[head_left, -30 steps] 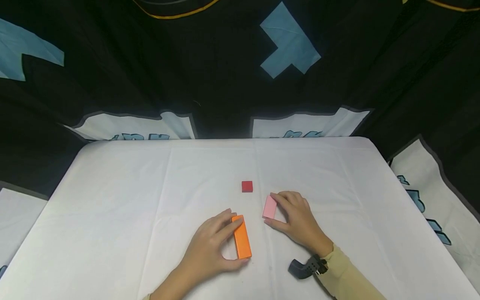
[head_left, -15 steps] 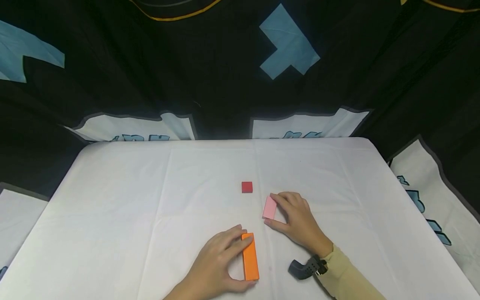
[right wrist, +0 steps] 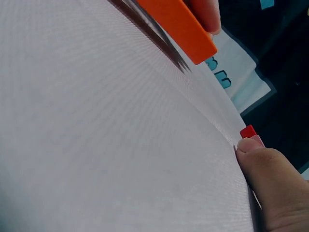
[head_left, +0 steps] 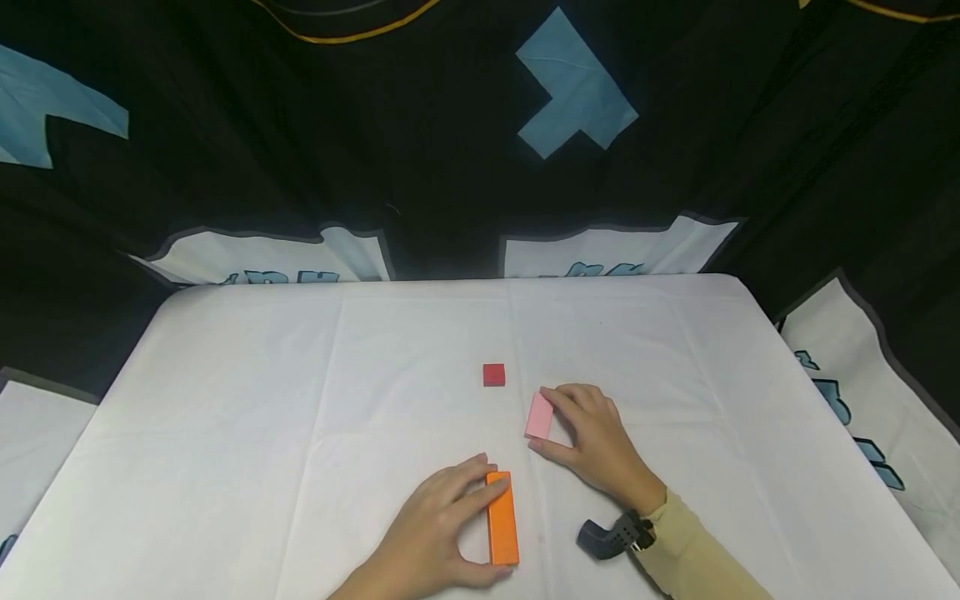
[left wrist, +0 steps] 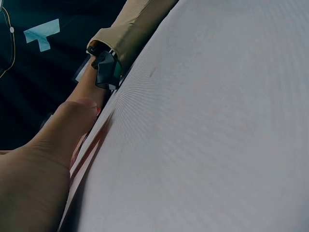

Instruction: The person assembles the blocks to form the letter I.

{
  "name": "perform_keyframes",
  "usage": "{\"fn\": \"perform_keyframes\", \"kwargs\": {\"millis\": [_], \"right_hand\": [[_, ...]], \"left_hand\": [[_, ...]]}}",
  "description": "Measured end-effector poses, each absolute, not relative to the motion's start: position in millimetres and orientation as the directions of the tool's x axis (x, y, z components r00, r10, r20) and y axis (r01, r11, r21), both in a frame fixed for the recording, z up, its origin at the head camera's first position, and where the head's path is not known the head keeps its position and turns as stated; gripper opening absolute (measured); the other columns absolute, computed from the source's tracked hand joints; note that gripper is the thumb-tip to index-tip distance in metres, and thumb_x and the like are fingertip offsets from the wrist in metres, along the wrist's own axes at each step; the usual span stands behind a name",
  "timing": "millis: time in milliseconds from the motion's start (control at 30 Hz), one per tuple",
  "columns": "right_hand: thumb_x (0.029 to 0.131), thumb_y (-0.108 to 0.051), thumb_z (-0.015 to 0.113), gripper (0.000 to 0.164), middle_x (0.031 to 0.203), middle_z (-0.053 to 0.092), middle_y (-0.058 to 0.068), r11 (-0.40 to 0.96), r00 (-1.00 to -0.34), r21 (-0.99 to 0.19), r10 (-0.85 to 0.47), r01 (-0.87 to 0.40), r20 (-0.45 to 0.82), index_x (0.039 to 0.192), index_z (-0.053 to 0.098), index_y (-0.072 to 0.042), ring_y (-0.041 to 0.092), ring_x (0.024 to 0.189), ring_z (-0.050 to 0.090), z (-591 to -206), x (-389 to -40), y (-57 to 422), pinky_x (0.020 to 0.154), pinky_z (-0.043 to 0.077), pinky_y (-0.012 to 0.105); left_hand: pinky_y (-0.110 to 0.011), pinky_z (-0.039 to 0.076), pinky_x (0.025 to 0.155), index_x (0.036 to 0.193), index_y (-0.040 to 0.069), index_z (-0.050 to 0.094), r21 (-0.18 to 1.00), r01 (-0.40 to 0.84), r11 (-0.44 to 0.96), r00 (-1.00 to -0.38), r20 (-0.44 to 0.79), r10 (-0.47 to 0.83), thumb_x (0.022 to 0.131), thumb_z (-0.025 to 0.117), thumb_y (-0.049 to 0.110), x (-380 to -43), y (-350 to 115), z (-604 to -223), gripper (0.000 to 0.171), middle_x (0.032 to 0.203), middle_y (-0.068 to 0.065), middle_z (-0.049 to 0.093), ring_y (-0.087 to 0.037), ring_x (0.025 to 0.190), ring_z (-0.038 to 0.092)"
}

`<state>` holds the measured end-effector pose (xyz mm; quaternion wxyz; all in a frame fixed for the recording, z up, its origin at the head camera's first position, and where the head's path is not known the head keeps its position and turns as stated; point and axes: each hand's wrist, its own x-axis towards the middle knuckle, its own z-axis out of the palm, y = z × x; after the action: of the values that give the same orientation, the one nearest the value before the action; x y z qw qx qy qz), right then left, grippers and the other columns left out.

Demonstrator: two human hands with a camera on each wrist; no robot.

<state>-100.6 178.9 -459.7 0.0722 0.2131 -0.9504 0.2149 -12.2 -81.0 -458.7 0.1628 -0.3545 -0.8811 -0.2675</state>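
My left hand (head_left: 435, 529) grips a long orange block (head_left: 504, 525) by its two ends, thumb at the near end and fingers at the far end. In the right wrist view a gap and a shadow lie between this orange block (right wrist: 178, 26) and the white cloth. To the right, my right hand (head_left: 596, 437) pinches a smaller pink block (head_left: 537, 416) between thumb and fingers, low over the cloth. A small red block (head_left: 493, 375) sits farther back, left of the pink one. The left wrist view shows mostly the left thumb (left wrist: 67, 125); the orange block is hidden there.
A white cloth (head_left: 225, 433) covers the table, with faint fold lines. Behind its far edge hangs a black curtain (head_left: 420, 150) with blue and white patches. A dark wrist camera (head_left: 611, 536) juts from the right wrist, close to the table.
My left hand has carried the orange block to the right and toward me, mostly in the first half second. My right hand, the pink block and the red block have stayed put.
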Motion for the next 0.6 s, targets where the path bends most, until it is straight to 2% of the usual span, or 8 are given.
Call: {"fn": "perform_keyframes", "kwargs": {"millis": [600], "right_hand": [[0.080, -0.053, 0.077, 0.077, 0.130, 0.057, 0.005, 0.816, -0.895, -0.372, -0.377, -0.443, 0.238, 0.143, 0.052, -0.017, 0.025, 0.127, 0.046, -461.3, -100.6, 179.5, 0.105, 0.039, 0.052]], "left_hand": [[-0.040, 0.050, 0.102, 0.137, 0.025, 0.058, 0.348, 0.683, 0.642, -0.728, 0.395, 0.561, 0.069, 0.077, 0.067, -10.6, -82.9, -460.5, 0.083, 0.140, 0.004, 0.055, -0.018, 0.133, 0.052]]}}
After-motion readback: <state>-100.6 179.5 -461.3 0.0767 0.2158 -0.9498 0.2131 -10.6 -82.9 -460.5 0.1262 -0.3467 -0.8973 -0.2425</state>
